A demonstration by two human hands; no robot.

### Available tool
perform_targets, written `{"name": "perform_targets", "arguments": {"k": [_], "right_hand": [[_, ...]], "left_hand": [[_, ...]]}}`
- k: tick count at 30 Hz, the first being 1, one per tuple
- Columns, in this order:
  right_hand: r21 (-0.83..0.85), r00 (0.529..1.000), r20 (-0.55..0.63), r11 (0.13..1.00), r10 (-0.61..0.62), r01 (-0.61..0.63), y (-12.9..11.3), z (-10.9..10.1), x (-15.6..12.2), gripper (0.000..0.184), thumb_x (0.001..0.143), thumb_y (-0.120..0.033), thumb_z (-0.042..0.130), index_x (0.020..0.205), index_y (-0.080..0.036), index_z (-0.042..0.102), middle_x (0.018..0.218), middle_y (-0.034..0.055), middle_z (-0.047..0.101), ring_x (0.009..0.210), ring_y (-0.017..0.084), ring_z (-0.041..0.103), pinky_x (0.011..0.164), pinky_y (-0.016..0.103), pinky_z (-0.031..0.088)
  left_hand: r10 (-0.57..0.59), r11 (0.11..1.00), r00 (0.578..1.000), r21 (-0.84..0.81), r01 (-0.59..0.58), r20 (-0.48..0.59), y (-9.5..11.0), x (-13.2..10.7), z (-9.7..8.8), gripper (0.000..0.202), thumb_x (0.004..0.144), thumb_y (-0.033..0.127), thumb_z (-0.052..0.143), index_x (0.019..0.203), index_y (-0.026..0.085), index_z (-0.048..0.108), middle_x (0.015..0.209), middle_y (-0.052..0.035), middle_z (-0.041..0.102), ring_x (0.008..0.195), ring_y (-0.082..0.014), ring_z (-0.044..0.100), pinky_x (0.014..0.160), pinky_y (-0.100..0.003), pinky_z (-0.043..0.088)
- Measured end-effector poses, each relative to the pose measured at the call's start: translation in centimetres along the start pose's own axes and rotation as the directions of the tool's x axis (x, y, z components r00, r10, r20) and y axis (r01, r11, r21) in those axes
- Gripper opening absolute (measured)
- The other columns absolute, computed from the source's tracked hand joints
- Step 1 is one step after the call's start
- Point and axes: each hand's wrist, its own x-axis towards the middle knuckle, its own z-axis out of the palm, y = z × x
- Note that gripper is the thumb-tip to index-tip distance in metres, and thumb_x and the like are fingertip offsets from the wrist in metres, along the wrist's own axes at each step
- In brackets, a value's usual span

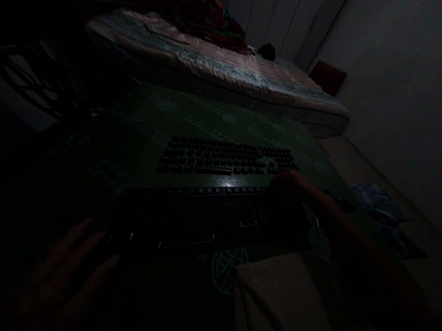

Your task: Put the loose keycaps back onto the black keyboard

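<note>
A black keyboard [188, 215] lies on a green patterned table surface; most of its top appears stripped of keycaps, though the dim light hides detail. Behind it, loose black keycaps [214, 157] are laid out in rows in the shape of a keyboard. At the keyboard's near left corner is my left hand [67, 271], open with its fingers apart; whether it touches the corner I cannot tell. Bent over the right end of the keyboard is my right hand [288, 184]. Its fingers are lost in shadow, and anything in them is hidden.
A light folded cloth [281, 297] lies at the front, right of the middle. Beyond the green table surface [142, 117] stands a bed with a patterned mattress [226, 69] and a red blanket [206, 21]. Crumpled fabric [378, 201] lies at the right, near the wall.
</note>
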Motion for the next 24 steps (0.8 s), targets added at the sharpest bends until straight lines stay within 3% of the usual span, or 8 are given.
{"name": "perform_targets", "arguments": {"k": [3,6,14,19,24], "right_hand": [[-0.003,1.000,0.006,1.000,-0.002,0.002,0.3,0.0,-0.1,0.016,0.068,-0.023,0.060,0.077,-0.016,0.071,0.069,0.0006,0.067,0.065,0.014,0.060,0.054,0.020,0.041],[0.019,1.000,0.012,1.000,-0.007,0.007,0.6,0.2,-0.1,0.017,0.068,-0.024,0.060,0.078,-0.017,0.072,0.070,0.0010,0.067,0.065,0.015,0.061,0.055,0.020,0.042],[0.007,1.000,-0.009,1.000,-0.023,0.023,0.1,0.2,0.0,0.017,0.069,-0.023,0.058,0.078,-0.017,0.072,0.068,0.0014,0.067,0.063,0.014,0.060,0.052,0.019,0.041],[0.005,0.999,0.008,0.999,-0.040,0.040,-0.1,0.1,0.0,0.020,0.071,-0.029,0.060,0.081,-0.017,0.073,0.068,0.0019,0.067,0.063,0.014,0.060,0.052,0.019,0.041],[-0.001,1.000,0.006,1.000,-0.011,0.011,0.0,0.2,0.2,0.019,0.070,-0.028,0.061,0.081,-0.018,0.073,0.069,0.0017,0.068,0.064,0.015,0.060,0.051,0.019,0.041]], "left_hand": [[-0.020,0.999,1.000,-0.045,0.021,0.015,0.8,0.2,0.2,0.046,0.087,0.033,0.034,0.132,0.042,0.037,0.149,0.0099,0.027,0.131,-0.0267,0.035,0.109,-0.048,0.029],[-0.014,0.999,0.999,-0.039,0.016,0.047,1.1,0.4,0.2,0.050,0.086,0.036,0.037,0.135,0.044,0.031,0.148,0.0089,0.029,0.129,-0.0275,0.039,0.107,-0.049,0.032],[0.080,0.995,0.997,0.067,-0.080,0.013,0.9,0.4,0.5,0.046,0.085,0.039,0.032,0.131,0.043,0.036,0.141,0.0016,0.041,0.123,-0.0299,0.046,0.102,-0.052,0.032],[0.005,0.996,0.999,0.094,-0.008,0.032,1.6,0.9,0.1,0.043,0.086,0.042,0.032,0.128,0.035,0.038,0.138,-0.0068,0.044,0.117,-0.0329,0.051,0.095,-0.054,0.037],[-0.003,0.997,0.999,0.083,-0.001,0.055,1.4,0.9,0.0,0.043,0.083,0.042,0.037,0.125,0.034,0.043,0.138,-0.0039,0.045,0.118,-0.0302,0.050,0.098,-0.049,0.037]]}}
